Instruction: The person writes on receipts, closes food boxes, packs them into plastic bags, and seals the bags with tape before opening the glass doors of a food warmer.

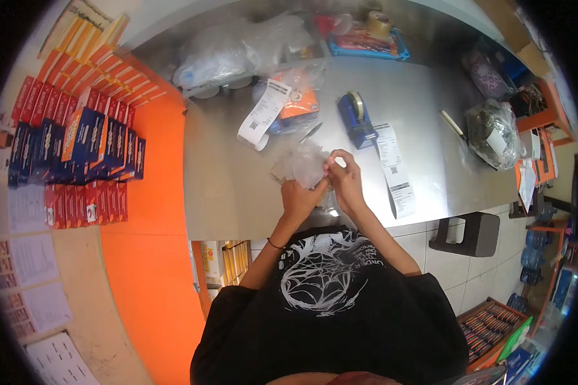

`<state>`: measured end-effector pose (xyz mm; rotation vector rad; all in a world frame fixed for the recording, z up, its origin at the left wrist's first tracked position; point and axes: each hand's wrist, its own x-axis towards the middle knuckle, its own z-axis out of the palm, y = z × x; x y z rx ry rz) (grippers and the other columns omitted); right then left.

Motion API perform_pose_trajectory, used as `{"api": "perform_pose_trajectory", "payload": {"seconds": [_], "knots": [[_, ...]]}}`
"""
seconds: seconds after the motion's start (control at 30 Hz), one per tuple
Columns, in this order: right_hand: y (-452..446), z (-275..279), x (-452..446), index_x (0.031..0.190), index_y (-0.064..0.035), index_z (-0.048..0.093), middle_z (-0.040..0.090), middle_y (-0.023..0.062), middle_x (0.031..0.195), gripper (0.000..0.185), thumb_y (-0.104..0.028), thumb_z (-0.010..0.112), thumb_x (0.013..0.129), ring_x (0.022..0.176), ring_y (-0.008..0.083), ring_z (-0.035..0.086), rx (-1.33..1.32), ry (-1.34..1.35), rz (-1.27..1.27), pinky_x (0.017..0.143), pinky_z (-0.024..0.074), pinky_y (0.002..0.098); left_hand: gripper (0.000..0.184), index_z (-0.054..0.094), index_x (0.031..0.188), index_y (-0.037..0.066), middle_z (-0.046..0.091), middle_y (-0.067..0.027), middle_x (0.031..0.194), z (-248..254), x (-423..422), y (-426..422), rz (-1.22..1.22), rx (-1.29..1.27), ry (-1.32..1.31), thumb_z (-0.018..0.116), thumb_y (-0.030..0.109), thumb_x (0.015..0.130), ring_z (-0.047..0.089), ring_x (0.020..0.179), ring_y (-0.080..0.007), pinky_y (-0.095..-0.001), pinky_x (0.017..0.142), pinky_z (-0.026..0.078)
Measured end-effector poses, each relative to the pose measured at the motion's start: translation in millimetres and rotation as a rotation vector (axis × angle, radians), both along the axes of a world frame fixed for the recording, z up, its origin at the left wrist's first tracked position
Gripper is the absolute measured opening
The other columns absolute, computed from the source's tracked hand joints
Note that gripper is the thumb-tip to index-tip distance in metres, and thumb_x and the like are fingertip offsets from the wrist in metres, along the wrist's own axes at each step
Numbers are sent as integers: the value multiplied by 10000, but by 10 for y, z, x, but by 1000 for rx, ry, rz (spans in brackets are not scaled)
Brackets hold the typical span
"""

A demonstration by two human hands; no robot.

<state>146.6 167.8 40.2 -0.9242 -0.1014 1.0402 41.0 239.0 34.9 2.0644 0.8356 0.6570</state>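
Both hands meet over the near edge of a metal table (228,199), working on a clear plastic bag (300,162). My left hand (302,197) grips the bag from below, its fingers curled into the film. At the bag's right side, my right hand (342,176) pinches the plastic between thumb and fingertips. Something brownish shows faintly through the film, too blurred to name. Just beyond the bag lies a pen (311,133). Farther back, an orange packet in plastic (300,102) has a printed paper slip (265,114) against it.
A blue tape dispenser (356,120) stands right of my hands, beside a long printed receipt (395,170). Plastic bags (244,48) and a blue tray (370,48) are at the back. A wrapped bundle (492,133) sits far right. Stacked boxes (83,138) line the left; a stool (465,234) stands below.
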Motion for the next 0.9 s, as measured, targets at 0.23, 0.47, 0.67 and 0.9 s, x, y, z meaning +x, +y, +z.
{"api": "perform_pose_trajectory", "payload": {"seconds": [0.23,0.47,0.67,0.9], "knots": [[28,-68,-21,910,-17,512,371,16,1021,101,-58,591,863,741,114,534,-19,-393,-68,596,405,249,320,607,1007,25,648,-82,934,-153,-20,-27,67,2,-246,719,147,733,634,835,-182,-322,716,497],[-21,-66,36,894,-19,538,375,25,1046,51,-23,580,865,797,115,515,-47,-412,23,635,426,259,344,595,999,11,631,-126,933,-464,-95,-35,20,-3,-133,723,136,705,620,858,-246,-354,749,487],[-177,-61,938,1105,-6,466,376,140,1143,509,-224,745,739,1022,267,495,-403,-1264,-145,875,429,374,613,471,1134,-55,532,-241,1050,472,-69,34,276,302,-69,763,208,663,524,961,-389,-446,850,417],[77,-479,1363,1294,-53,315,205,271,1328,819,-20,768,612,1056,461,480,-594,-1355,-183,886,451,431,655,366,1270,-31,428,-193,1259,682,341,-625,4,592,-334,702,124,730,538,983,-297,-378,846,432]]}}
